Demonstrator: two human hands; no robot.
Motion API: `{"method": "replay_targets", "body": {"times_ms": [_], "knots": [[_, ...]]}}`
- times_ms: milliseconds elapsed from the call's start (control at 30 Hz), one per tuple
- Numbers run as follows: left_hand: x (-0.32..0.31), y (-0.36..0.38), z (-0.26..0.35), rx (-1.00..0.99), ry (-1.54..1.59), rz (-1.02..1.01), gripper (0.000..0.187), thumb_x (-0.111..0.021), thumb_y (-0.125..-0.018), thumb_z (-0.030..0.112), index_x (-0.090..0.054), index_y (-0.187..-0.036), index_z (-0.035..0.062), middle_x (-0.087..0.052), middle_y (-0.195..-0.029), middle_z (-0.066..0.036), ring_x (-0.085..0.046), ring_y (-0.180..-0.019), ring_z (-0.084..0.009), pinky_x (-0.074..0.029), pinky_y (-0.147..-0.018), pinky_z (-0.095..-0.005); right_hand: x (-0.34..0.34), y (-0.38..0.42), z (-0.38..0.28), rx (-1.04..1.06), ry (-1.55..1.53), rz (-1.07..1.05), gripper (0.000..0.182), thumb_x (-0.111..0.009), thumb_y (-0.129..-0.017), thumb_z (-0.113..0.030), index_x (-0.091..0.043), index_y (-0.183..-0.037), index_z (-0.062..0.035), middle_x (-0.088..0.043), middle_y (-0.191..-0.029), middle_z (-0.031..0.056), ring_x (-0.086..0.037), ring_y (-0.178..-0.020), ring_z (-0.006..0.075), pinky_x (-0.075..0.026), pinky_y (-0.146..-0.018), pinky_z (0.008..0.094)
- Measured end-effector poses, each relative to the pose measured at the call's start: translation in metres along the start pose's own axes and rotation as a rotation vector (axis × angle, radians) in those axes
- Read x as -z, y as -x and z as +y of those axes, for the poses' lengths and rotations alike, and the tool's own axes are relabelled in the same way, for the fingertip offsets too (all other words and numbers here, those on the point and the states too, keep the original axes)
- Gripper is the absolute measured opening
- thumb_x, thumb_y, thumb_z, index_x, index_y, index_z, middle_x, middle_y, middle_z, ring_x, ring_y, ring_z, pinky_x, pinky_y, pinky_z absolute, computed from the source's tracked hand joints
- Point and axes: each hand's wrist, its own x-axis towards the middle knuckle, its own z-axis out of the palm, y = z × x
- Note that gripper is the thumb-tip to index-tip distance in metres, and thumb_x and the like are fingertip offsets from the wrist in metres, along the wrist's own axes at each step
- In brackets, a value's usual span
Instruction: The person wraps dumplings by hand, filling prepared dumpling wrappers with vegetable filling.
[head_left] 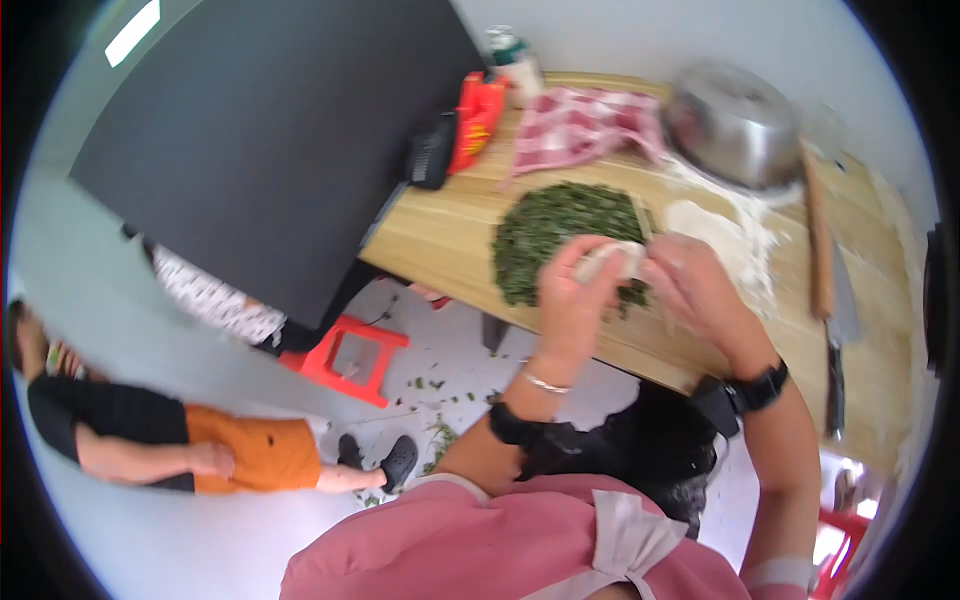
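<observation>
Above the table's front part, my left hand (578, 290) is closed round a pale piece of dough (612, 261). My right hand (692, 285) meets the dough from the other side, its fingers bent and pinched at the edge. Beneath and behind both hands lies a broad heap of chopped greens (560, 225), partly hidden by my left hand. Beyond my right hand, a flat pale sheet of dough (708, 232) rests among scattered white flour (762, 250). A thin light stick (641, 217) stands out at the right edge of the greens.
A rolling pin (820, 240) and a knife (841, 310) lie right on the wooden table (435, 235). Behind are a metal bowl (735, 120), checked cloth (585, 125), red packet (477, 120) and bottle (515, 65). A person (250, 447) and red stool (385, 350) are left.
</observation>
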Motion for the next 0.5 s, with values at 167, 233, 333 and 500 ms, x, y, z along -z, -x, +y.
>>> {"method": "replay_targets", "body": {"times_ms": [167,233,333,500], "knots": [[-0.0001,-0.001,-0.0021,0.014,0.024,-0.035,0.012,-0.06,-0.089,0.005,-0.058,-0.1,0.0043,-0.061,-0.084,-0.002,-0.051,-0.063,-0.0044,-0.037,-0.05,-0.0176,0.0101,0.0035,0.0036,-0.053,0.009,-0.053,0.032,-0.059,-0.084,-0.028,-0.045,-0.069,-0.0033,-0.048,-0.061,0.0153,-0.05,-0.061,0.0364,-0.039,-0.057,0.0426],[0.0002,-0.0003,-0.0019,0.018,0.026,-0.037,0.013,-0.06,-0.088,0.005,-0.057,-0.101,0.0039,-0.062,-0.087,-0.003,-0.053,-0.066,-0.0065,-0.038,-0.052,-0.0186,0.011,0.002,0.0009,-0.058,-0.019,-0.067,0.033,-0.058,-0.084,-0.031,-0.046,-0.07,-0.0035,-0.049,-0.061,0.0142,-0.051,-0.061,0.0342,-0.04,-0.057,0.0417],[-0.0063,0.0014,0.0001,0.006,0.022,-0.01,0.011,-0.063,-0.086,0.005,-0.061,-0.096,0.0026,-0.062,-0.083,-0.003,-0.053,-0.062,-0.0057,-0.04,-0.052,-0.0183,0.0077,0.0038,0.0031,-0.031,-0.071,0.006,0.034,-0.061,-0.084,-0.028,-0.042,-0.068,-0.0051,-0.042,-0.059,0.0098,-0.045,-0.056,0.0304,-0.035,-0.054,0.0392],[-0.0013,0.0029,-0.0013,0.001,-0.065,-0.082,0.014,-0.06,-0.088,0.005,-0.058,-0.102,0.0034,-0.063,-0.089,-0.004,-0.056,-0.071,-0.0088,-0.039,-0.053,-0.0193,0.0039,0.0058,0.0053,-0.018,-0.061,0.024,0.022,-0.057,-0.085,-0.018,-0.046,-0.074,-0.0031,-0.046,-0.061,0.0122,-0.049,-0.062,0.0338,-0.038,-0.057,0.0414]]}}
